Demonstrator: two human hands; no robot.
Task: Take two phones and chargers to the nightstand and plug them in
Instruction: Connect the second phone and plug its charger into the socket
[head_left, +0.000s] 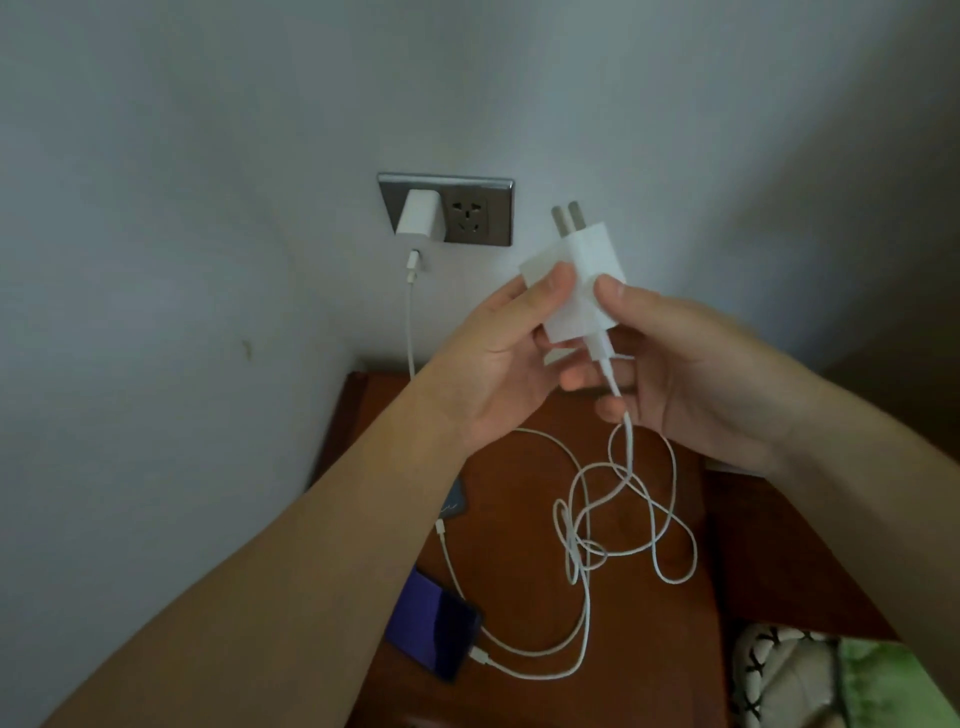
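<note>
Both hands, left hand (498, 332) and right hand (670, 364), pinch second charger (582, 280), prongs up, near free socket (470, 218); tangled cable (623, 499) over nightstand (519, 545) may snag, jerking purple phone (431, 631) off edge

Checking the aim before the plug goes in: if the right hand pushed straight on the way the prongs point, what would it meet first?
Probably bare wall, just right of the socket plate; depth is unclear.

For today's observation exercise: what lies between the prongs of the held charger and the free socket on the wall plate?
Head view: only bare wall separates the held charger from the free socket.
</note>
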